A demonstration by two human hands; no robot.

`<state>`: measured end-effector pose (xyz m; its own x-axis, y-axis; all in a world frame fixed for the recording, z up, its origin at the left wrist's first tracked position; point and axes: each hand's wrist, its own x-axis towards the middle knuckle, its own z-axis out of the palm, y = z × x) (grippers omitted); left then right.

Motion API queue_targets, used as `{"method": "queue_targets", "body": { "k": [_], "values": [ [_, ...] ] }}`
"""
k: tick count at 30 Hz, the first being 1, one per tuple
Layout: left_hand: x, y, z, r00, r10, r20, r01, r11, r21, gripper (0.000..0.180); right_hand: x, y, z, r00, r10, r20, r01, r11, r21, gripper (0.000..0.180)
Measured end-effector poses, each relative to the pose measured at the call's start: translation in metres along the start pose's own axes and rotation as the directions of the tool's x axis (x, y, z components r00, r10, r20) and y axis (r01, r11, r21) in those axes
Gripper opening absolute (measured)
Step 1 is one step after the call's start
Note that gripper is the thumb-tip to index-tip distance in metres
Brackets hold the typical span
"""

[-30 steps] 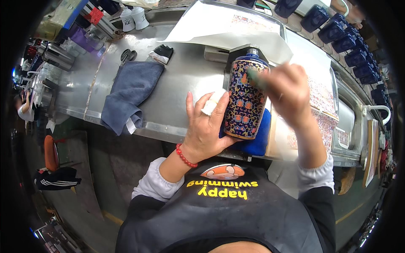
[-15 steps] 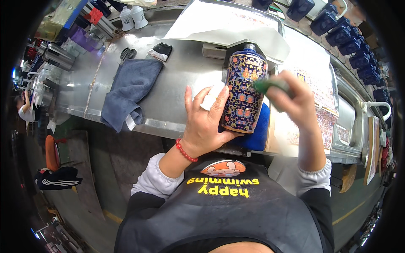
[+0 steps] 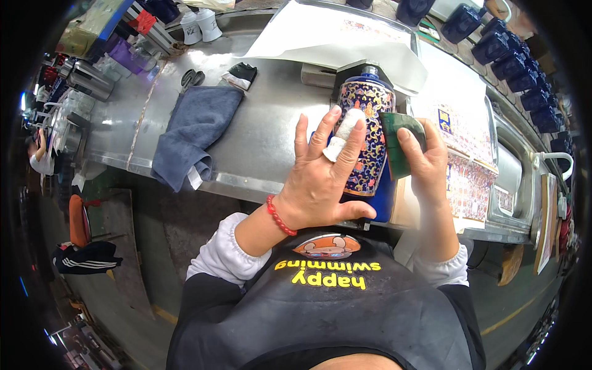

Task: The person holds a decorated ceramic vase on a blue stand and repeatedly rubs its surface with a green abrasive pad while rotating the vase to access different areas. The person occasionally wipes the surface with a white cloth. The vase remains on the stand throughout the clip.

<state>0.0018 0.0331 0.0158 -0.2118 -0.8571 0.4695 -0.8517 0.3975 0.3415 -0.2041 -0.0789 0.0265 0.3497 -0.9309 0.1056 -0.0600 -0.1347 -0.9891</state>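
The left hand (image 3: 320,185) lies spread flat against the near side of a dark blue vase (image 3: 365,132) covered in gold and red ornament, fingers fanned wide and the thumb hooked under its base, so the hand props rather than clenches; this looks like a way of steadying the vase while the other side is worked. One finger of that hand wears a white wrap (image 3: 343,134), and a red bead bracelet (image 3: 280,216) circles the wrist. The right hand (image 3: 425,161) is curled around a green pad (image 3: 399,145), pinching it by thumb and fingers and pressing its face to the vase's right flank, which suggests rubbing or wiping the surface. The vase itself leans toward the person at the near edge of a metal bench (image 3: 265,129), neck pointing away.

Left of the vase, one grey-blue towel (image 3: 194,132) hangs over the bench edge, near enough to reach. Beyond the towel lie a pair of scissors (image 3: 193,78) and a black-and-white rag (image 3: 240,74). Behind the vase, a large white sheet (image 3: 333,37) covers the bench. To the vase's right are sheets of patterned decals (image 3: 465,172), and farther up on that side a row of at least six plain blue jars (image 3: 512,55). Far up to the left of the vase stand two white cups (image 3: 200,26).
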Motion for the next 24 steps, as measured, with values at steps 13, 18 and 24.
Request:
{"method": "queue_targets", "body": {
  "k": [13, 18, 24],
  "values": [
    [0.010, 0.003, 0.004, 0.999, -0.049, -0.018, 0.050, 0.997, 0.054, 0.125, -0.001, -0.001, 0.008, 0.997, -0.066, -0.047, 0.064, 0.997, -0.032, 0.021],
    [0.014, -0.011, 0.005, 0.988, -0.126, -0.092, 0.102, 0.966, -0.236, 0.126, -0.003, -0.002, 0.009, 0.997, -0.058, -0.043, 0.057, 0.998, -0.014, 0.021],
    [0.017, -0.006, 0.005, 0.997, -0.069, -0.023, 0.067, 0.993, -0.096, 0.125, -0.003, -0.002, 0.010, 0.998, -0.051, -0.045, 0.052, 0.998, 0.019, 0.021]
  ]
}}
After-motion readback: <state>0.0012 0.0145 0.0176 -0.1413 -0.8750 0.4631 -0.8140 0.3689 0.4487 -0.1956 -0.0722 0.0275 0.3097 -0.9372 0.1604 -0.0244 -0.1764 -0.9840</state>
